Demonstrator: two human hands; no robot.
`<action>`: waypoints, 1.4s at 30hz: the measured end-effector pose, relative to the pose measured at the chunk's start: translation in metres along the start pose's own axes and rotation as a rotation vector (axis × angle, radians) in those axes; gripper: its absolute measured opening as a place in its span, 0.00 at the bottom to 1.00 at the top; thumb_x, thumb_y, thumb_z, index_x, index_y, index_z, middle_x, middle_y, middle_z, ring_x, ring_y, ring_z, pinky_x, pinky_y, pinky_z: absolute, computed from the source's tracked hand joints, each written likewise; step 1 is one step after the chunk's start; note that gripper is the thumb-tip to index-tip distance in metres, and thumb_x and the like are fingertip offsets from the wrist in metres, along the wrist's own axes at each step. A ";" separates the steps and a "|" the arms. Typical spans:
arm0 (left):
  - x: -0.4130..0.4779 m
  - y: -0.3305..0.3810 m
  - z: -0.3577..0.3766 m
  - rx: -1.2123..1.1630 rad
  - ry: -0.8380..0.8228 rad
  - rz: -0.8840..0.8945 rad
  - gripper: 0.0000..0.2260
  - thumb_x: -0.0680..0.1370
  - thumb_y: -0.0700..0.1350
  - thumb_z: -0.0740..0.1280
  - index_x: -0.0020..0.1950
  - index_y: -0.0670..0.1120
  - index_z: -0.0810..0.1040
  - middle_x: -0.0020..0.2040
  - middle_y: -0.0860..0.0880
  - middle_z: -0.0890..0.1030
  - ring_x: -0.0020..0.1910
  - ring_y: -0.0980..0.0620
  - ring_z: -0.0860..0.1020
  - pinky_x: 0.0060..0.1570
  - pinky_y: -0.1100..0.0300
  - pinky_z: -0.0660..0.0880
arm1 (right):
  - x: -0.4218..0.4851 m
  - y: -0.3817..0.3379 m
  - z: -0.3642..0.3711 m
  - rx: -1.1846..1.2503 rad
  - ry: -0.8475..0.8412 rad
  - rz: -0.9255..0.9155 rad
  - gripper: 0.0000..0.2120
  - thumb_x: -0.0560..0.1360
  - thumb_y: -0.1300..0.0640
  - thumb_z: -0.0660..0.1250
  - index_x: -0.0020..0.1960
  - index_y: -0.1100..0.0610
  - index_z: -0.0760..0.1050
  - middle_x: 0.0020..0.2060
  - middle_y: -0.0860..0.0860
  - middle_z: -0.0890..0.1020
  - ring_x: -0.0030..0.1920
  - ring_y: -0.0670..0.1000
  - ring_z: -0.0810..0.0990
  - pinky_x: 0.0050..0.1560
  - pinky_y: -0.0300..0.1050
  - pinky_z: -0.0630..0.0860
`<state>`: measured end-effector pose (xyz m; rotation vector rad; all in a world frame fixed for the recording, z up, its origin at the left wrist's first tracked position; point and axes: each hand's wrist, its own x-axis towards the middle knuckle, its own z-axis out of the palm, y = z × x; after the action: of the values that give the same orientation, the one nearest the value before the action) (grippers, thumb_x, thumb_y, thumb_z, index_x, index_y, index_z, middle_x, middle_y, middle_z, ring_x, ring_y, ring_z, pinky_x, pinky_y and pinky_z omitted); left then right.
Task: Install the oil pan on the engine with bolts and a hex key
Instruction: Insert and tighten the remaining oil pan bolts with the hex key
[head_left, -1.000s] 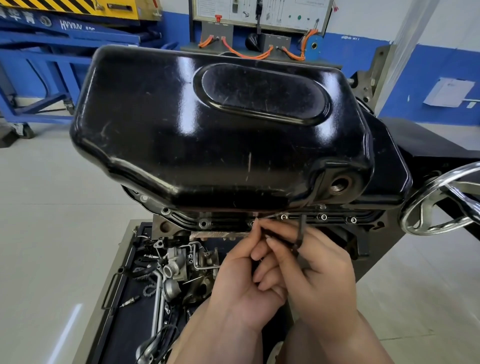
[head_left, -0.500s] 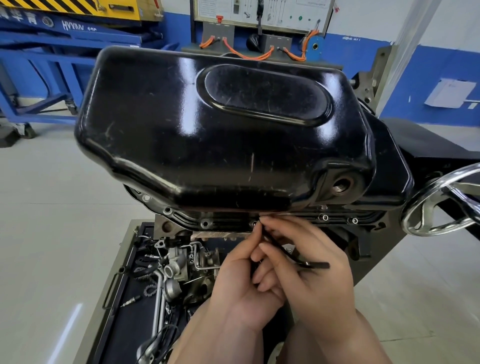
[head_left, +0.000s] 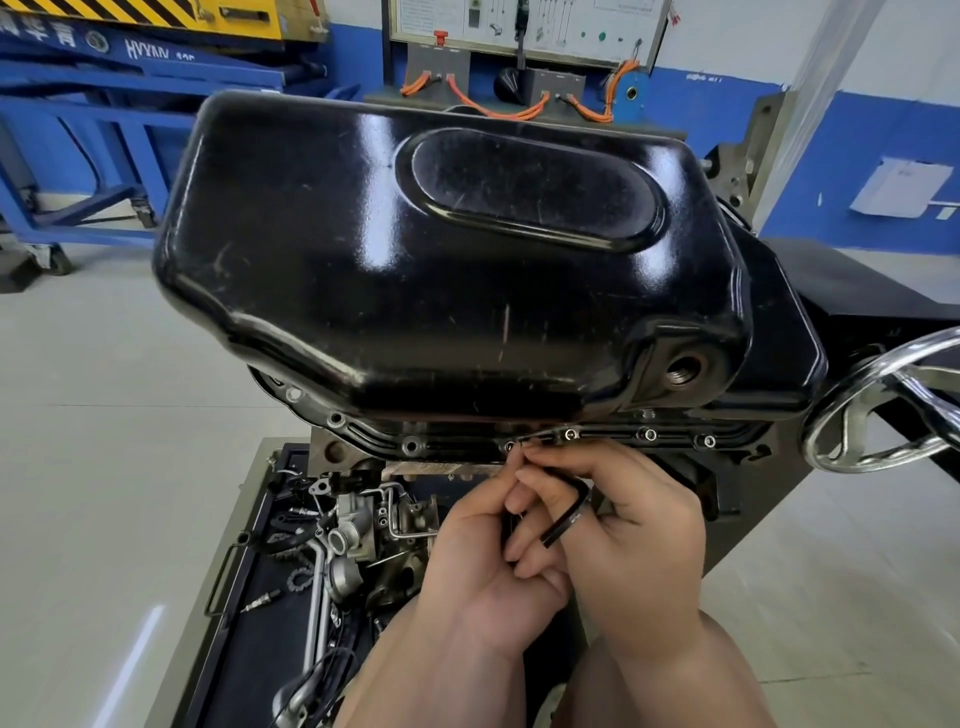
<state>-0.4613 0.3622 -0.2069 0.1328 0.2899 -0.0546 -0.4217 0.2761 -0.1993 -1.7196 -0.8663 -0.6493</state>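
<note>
Black oil pan (head_left: 467, 291) sits on the engine (head_left: 337, 452), flange edge facing us. The right hand (head_left: 634, 525) has its grip curled round the hex key (head_left: 569, 517) at the bend. The left hand (head_left: 483, 566) pinches the shaft up by a flange bolt (head_left: 509, 446), fingertip right at it. More bolts (head_left: 649, 434) sit along the flange to the right. Loose parts fill the tray (head_left: 244, 675) below.

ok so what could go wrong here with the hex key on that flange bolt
The hex key in the right hand has its tip hidden at the bolt; half-seated, it could slip and round the socket. A loose bolt could also drop into the cluttered parts tray below.
</note>
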 end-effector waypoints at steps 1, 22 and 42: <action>0.003 0.000 -0.001 -0.011 0.033 0.005 0.15 0.75 0.41 0.61 0.28 0.40 0.76 0.21 0.52 0.67 0.13 0.58 0.59 0.17 0.70 0.49 | 0.000 0.000 0.000 -0.004 0.013 0.001 0.19 0.60 0.78 0.73 0.41 0.56 0.82 0.40 0.36 0.80 0.45 0.35 0.80 0.47 0.25 0.71; 0.009 -0.004 -0.005 -0.052 -0.020 0.063 0.08 0.60 0.37 0.78 0.35 0.40 0.82 0.34 0.52 0.77 0.34 0.59 0.76 0.41 0.71 0.70 | 0.018 -0.021 -0.021 0.094 -0.167 -0.195 0.15 0.68 0.51 0.72 0.34 0.64 0.79 0.31 0.54 0.81 0.37 0.52 0.80 0.36 0.50 0.76; -0.018 0.005 0.012 0.136 0.017 -0.049 0.21 0.75 0.47 0.58 0.38 0.33 0.83 0.39 0.38 0.84 0.36 0.44 0.83 0.34 0.53 0.80 | 0.019 -0.023 -0.042 0.077 -0.154 -0.127 0.10 0.77 0.58 0.58 0.45 0.52 0.78 0.39 0.41 0.79 0.42 0.48 0.79 0.44 0.42 0.73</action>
<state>-0.4751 0.3658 -0.1892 0.2611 0.3067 -0.1224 -0.4296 0.2448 -0.1591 -1.6708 -1.1015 -0.5651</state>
